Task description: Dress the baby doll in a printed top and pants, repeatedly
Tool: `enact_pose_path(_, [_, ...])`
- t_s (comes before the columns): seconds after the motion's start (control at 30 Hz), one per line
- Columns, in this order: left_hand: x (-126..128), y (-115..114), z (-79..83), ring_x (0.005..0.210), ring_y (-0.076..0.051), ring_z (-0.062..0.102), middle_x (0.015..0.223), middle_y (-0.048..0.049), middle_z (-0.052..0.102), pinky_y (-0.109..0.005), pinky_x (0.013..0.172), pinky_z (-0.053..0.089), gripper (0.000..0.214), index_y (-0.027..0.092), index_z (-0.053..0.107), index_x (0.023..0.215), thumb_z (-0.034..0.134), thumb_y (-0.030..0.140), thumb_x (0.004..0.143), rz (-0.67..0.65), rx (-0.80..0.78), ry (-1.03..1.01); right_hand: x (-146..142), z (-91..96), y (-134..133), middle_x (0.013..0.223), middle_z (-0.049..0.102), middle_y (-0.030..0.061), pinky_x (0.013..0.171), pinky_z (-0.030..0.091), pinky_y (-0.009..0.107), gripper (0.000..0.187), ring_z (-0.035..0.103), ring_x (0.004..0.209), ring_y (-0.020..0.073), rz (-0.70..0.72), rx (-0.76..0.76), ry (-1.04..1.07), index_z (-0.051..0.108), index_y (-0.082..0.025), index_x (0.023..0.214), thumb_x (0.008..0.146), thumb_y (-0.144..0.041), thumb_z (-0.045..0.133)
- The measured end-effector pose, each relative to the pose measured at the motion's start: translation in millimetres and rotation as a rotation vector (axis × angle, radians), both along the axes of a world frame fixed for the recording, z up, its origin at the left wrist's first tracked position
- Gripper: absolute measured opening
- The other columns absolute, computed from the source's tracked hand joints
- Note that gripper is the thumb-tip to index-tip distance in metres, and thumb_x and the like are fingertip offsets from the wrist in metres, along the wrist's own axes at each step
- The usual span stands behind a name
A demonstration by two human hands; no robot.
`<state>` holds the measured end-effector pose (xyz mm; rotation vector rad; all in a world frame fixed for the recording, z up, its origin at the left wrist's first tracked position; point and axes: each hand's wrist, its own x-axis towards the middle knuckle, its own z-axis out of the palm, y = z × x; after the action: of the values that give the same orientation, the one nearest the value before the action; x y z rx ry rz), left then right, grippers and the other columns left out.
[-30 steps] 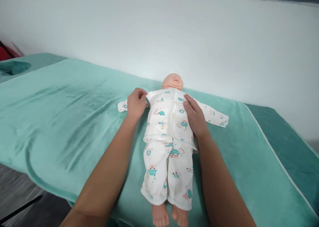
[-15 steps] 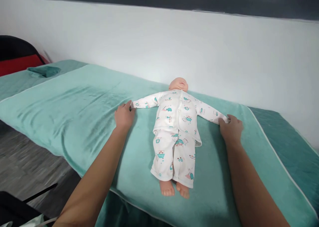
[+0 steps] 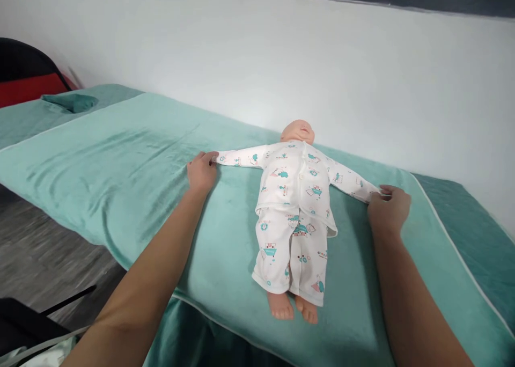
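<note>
A baby doll (image 3: 298,132) lies on its back, head toward the wall, bare feet toward me. It wears a white long-sleeved top (image 3: 290,174) printed with teal and pink figures, and matching trousers (image 3: 287,254). My left hand (image 3: 201,171) pinches the cuff of the sleeve on the left side, which is drawn straight out. On the other side my right hand (image 3: 389,208) grips the end of the second sleeve, pulled outward and slightly down. Both of the doll's hands are hidden in the sleeves or by my fingers.
Under the doll is a light teal cloth (image 3: 132,158) with pale piping, over a darker teal cover (image 3: 466,217). A crumpled dark teal cloth (image 3: 70,103) lies far left near a black and red chair (image 3: 32,85). A white wall (image 3: 249,50) stands behind.
Both sleeves are stretched wider: my right hand has moved outward with its cuff, and the left sleeve looks longer and straighter. The view has shifted slightly.
</note>
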<state>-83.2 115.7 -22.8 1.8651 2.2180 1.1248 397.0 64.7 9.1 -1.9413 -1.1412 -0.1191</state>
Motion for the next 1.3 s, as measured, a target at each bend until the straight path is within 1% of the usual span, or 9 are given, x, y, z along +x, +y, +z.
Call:
enact_pose_path(0.1, [11.0,-16.1,5.5,0.113,-0.032,0.061,0.119,-0.0151,0.065,-0.046,0.096,0.047,0.044,0.020,0.069,0.126,0.052,0.015,0.085,0.010,0.045,0.025,-31.4,-5.2,-20.1,0.108,0.059,0.0122,0.087,0.049,0.044,0.029,0.057,0.105,0.0280,0.158,0.139,-0.081,0.063,-0.017,0.105,0.078,-0.021,0.054])
enact_pose_path(0.2, [30.8,-49.3,10.8,0.118,-0.034,0.058,0.123,-0.0167,0.063,-0.050,0.099,0.046,0.039,0.018,0.067,0.125,0.052,0.019,0.088,0.010,0.130,0.028,-69.6,-9.4,-56.1,0.116,0.061,0.0118,0.090,0.051,0.046,0.030,0.055,0.116,0.0288,0.344,0.147,-0.056,0.063,-0.020,0.111,0.083,-0.025,0.055])
enact_pose_path(0.37, [67.8,-140.5,5.9,0.104,-0.024,0.064,0.108,-0.0089,0.069,-0.040,0.093,0.051,0.028,0.020,0.066,0.111,0.045,0.014,0.092,-0.357,0.134,-0.089,-114.6,-11.5,-132.4,0.118,0.063,0.0098,0.089,0.053,0.042,0.029,0.061,0.106,0.0235,0.444,0.047,0.306,0.063,-0.022,0.117,0.089,-0.032,0.061])
enact_pose_path(0.43, [78.7,-180.8,1.0,0.106,-0.022,0.064,0.110,-0.0062,0.071,-0.042,0.100,0.048,0.028,0.022,0.064,0.110,0.044,0.012,0.092,-0.476,0.100,-0.123,-125.2,-10.9,-163.3,0.125,0.062,0.0090,0.094,0.052,0.043,0.030,0.062,0.110,0.0233,0.514,0.039,0.431,0.062,-0.025,0.120,0.092,-0.033,0.062])
enact_pose_path(0.6, [96.2,-251.3,-4.6,0.113,-0.019,0.063,0.116,-0.0026,0.070,-0.054,0.126,0.021,0.027,0.026,0.060,0.115,0.050,0.014,0.092,-0.590,0.050,-0.140,-147.4,-8.5,-226.1,0.149,0.046,0.0077,0.113,0.043,0.048,0.036,0.046,0.139,0.0262,0.877,-0.018,0.449,0.057,-0.032,0.130,0.095,-0.026,0.060])
enact_pose_path(0.73, [106.1,-264.3,-4.0,0.118,-0.024,0.062,0.120,-0.0045,0.069,-0.056,0.126,0.017,0.021,0.029,0.062,0.109,0.061,0.025,0.089,-0.556,0.005,-0.112,-163.6,-5.9,-245.3,0.156,0.037,0.0086,0.115,0.042,0.054,0.042,0.034,0.149,0.0300,0.975,-0.084,0.229,0.053,-0.033,0.133,0.094,-0.020,0.058])
enact_pose_path(1.0, [116.7,-257.8,0.2,0.097,-0.024,0.064,0.092,-0.0025,0.071,-0.051,0.113,0.037,0.006,0.030,0.059,0.090,0.054,0.028,0.093,-0.434,-0.027,-0.360,-192.1,-2.5,-220.9,0.149,0.047,0.0100,0.110,0.042,0.063,0.022,0.030,0.148,0.0360,0.754,-0.048,-0.196,0.060,-0.026,0.103,0.088,-0.010,0.059])
enact_pose_path(1.13, [110.8,-262.1,6.6,0.091,-0.023,0.063,0.090,-0.0025,0.068,-0.039,0.087,0.049,0.001,0.028,0.059,0.088,0.058,0.027,0.088,-0.428,-0.144,-0.540,-189.4,4.2,-211.3,0.140,0.054,0.0090,0.111,0.042,0.061,0.020,0.035,0.145,0.0335,0.787,-0.013,-0.182,0.059,-0.025,0.091,0.086,-0.006,0.059])
enact_pose_path(1.3, [100.5,-271.9,9.9,0.085,-0.020,0.064,0.087,-0.0001,0.067,-0.034,0.080,0.050,0.015,0.028,0.062,0.093,0.059,0.020,0.081,-0.457,-0.201,-0.602,-182.5,16.9,-223.1,0.133,0.059,0.0071,0.103,0.049,0.055,0.016,0.044,0.138,0.0302,0.833,0.034,0.050,0.054,-0.026,0.088,0.087,-0.012,0.062])
